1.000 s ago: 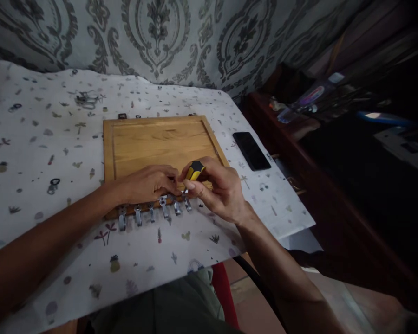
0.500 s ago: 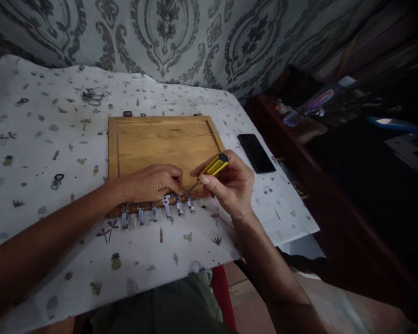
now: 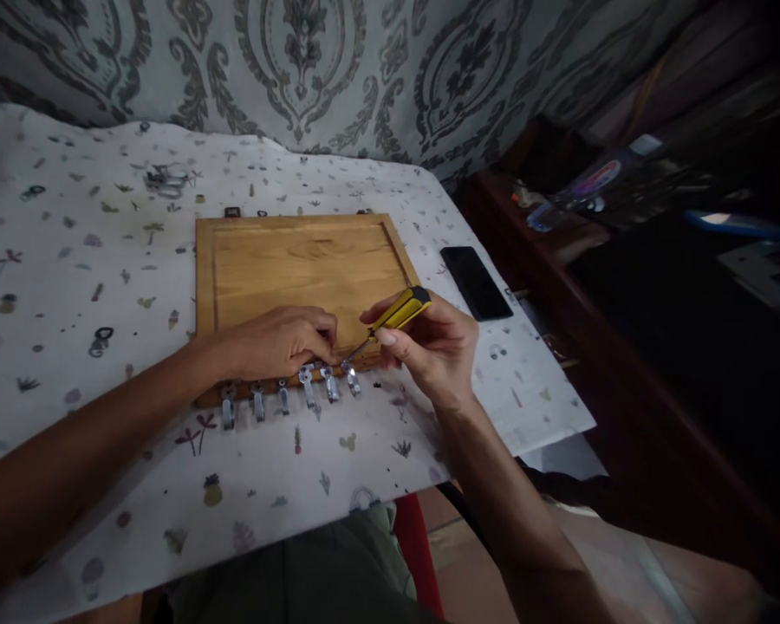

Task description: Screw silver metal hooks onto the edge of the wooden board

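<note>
A framed wooden board [image 3: 299,269] lies flat on the table, with a row of several metal hooks [image 3: 308,388] along its near edge. My right hand [image 3: 445,351] grips a screwdriver [image 3: 399,312] by its yellow and black handle. The shaft slants down to the left, and its tip meets the near edge beside the hooks at the right end of the row. Across the board's near left part rests my left hand [image 3: 276,342], fingers curled and thumb side close to the screwdriver tip. Whatever those fingertips pinch is too small to make out.
A black phone [image 3: 476,282] lies right of the board. Small metal pieces [image 3: 166,179] sit at the table's back left. The patterned tablecloth [image 3: 253,485] covers the table up to its near edge. Beyond the right side, a plastic bottle [image 3: 598,178] lies on dark furniture.
The whole view has shifted slightly, so the board and table appear a little further left. Both hands keep their places at the hook row, the screwdriver still in my right hand.
</note>
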A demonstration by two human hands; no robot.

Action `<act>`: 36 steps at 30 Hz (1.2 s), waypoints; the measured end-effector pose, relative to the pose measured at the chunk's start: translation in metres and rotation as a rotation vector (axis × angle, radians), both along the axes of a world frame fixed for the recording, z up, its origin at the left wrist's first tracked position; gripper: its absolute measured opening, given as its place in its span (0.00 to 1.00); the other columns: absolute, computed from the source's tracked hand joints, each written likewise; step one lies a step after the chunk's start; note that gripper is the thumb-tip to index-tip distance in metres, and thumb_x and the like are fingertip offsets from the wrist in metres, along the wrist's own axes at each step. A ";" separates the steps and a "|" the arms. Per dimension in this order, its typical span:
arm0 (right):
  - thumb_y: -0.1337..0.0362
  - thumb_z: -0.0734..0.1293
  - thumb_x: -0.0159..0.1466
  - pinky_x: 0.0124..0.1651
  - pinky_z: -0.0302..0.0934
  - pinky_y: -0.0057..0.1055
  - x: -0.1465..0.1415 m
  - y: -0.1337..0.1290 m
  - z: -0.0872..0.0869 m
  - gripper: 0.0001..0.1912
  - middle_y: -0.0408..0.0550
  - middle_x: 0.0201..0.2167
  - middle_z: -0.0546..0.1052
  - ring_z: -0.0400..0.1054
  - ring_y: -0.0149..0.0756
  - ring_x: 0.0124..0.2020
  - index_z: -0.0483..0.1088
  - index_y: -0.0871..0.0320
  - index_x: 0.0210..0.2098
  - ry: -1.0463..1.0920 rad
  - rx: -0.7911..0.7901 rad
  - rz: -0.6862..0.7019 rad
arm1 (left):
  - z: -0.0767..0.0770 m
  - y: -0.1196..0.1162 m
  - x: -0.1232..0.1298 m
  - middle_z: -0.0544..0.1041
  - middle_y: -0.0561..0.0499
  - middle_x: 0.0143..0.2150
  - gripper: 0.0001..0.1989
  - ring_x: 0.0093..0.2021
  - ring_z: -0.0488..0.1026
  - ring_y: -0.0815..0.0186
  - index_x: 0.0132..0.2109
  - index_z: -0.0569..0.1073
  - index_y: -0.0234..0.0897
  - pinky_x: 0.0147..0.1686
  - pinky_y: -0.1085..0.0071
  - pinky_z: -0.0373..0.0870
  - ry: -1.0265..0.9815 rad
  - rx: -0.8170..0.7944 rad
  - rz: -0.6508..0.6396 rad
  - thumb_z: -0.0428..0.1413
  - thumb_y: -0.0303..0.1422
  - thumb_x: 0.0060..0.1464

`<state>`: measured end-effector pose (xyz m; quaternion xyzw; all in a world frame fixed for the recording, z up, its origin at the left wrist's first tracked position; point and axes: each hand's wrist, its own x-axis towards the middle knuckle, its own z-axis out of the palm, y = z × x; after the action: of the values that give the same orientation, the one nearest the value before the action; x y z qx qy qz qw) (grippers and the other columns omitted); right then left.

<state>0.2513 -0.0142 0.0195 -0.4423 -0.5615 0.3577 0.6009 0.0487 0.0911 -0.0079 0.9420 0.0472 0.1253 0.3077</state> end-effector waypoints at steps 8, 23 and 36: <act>0.55 0.78 0.60 0.16 0.66 0.21 0.001 0.001 -0.001 0.13 0.42 0.31 0.84 0.69 0.23 0.15 0.75 0.55 0.35 0.032 0.011 0.047 | 0.004 -0.001 0.000 0.79 0.49 0.43 0.20 0.44 0.77 0.65 0.45 0.84 0.41 0.45 0.70 0.71 0.029 0.026 0.018 0.50 0.19 0.61; 0.54 0.81 0.55 0.12 0.62 0.20 0.001 0.001 0.000 0.17 0.44 0.31 0.84 0.65 0.22 0.13 0.74 0.57 0.27 0.024 0.047 -0.025 | 0.001 -0.001 0.000 0.80 0.49 0.42 0.22 0.44 0.77 0.65 0.45 0.84 0.41 0.43 0.70 0.70 0.013 0.032 0.017 0.50 0.17 0.58; 0.59 0.79 0.59 0.13 0.61 0.21 0.000 -0.002 0.001 0.15 0.42 0.32 0.84 0.68 0.24 0.13 0.71 0.56 0.31 0.058 0.057 0.051 | 0.001 -0.001 0.000 0.79 0.49 0.43 0.21 0.45 0.76 0.64 0.45 0.84 0.42 0.46 0.69 0.71 0.010 0.031 0.013 0.51 0.17 0.60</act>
<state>0.2513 -0.0161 0.0201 -0.3999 -0.5651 0.3695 0.6198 0.0484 0.0901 -0.0066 0.9469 0.0531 0.1233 0.2921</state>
